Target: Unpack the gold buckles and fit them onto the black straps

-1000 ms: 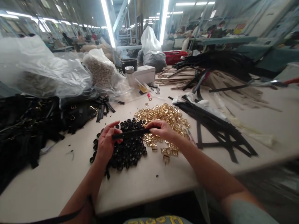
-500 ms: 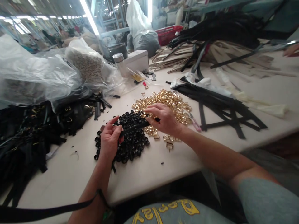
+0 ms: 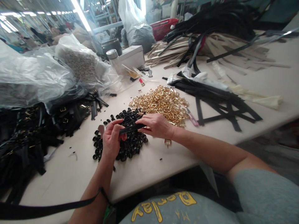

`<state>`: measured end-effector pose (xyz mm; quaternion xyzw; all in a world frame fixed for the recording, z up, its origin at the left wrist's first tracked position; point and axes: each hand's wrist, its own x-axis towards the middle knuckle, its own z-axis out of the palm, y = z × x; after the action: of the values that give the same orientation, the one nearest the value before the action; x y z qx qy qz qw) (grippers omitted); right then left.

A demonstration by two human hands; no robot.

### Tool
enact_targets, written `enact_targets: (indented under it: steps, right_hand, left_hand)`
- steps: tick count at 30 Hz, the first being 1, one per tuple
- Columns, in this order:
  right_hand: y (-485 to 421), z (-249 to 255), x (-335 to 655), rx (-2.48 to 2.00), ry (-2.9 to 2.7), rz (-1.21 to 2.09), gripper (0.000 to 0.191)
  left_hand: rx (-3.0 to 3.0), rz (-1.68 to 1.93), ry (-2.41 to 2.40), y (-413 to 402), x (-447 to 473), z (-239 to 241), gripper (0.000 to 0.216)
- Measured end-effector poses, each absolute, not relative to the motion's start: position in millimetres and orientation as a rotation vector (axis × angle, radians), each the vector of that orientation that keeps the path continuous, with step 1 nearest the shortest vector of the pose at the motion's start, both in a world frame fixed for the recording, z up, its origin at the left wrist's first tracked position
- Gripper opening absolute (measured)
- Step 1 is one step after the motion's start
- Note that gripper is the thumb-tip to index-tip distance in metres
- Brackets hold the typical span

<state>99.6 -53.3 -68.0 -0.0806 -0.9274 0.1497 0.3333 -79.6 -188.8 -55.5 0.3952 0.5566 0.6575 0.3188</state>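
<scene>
A short black strap (image 3: 130, 128) is stretched between my two hands above the table. My left hand (image 3: 112, 135) pinches its left end between thumb and fingers. The right end sits in the fingers of my right hand (image 3: 155, 125), which partly cover it; whether a buckle is on that end I cannot make out. Beneath the strap lies a heap of small black loops (image 3: 130, 147). Just behind my right hand spreads a pile of gold buckles (image 3: 161, 101), and a single gold buckle (image 3: 167, 142) lies nearer the table edge.
Black straps with buckles (image 3: 30, 137) cover the left side, beneath clear plastic bags (image 3: 79, 59). A flask (image 3: 113, 56) and a white box (image 3: 132, 56) stand at the back. Pink-handled snips (image 3: 192, 119) lie right of the buckles, beside long black strips (image 3: 217, 102).
My right hand has moved left and slightly down, away from the gold buckles and closer to my left hand. My left hand keeps hold of the strap. The view has shifted slightly.
</scene>
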Motion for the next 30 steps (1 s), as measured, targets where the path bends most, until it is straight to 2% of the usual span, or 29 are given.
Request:
enact_targets:
  steps: [4,12,18,23,27,30]
  right_hand:
    - [-48.4,-64.5,101.3,-0.305,-2.449,0.395,0.027]
    - [-44.3,-60.6,103.9,-0.309,-2.593,0.418,0.038]
    - [-43.2,-55.7,103.8,-0.487,-2.646,0.481,0.038]
    - [-37.9,-49.2,105.3,-0.687,-2.490,0.738,0.041]
    - [-34.4,-48.8,106.3,-0.636,-2.338,1.067,0.042]
    - [-37.6,-48.5,107.1,-0.577,-2.306,1.103,0.041]
  left_hand:
    - [1.211,1.719,1.556,-192.6,-79.4,-52.1,0.039]
    - [1.341,1.518,1.899,-190.6,-80.3,-58.7,0.018]
    - [0.876,1.494,1.681,-186.5,-80.3,-55.3,0.027]
    - [0.550,1.534,1.560,-184.7,-79.9,-46.6,0.034]
    - [0.434,1.543,1.489,-184.3,-80.6,-42.8,0.035]
    - [0.385,1.563,1.454,-183.7,-79.5,-43.1,0.034]
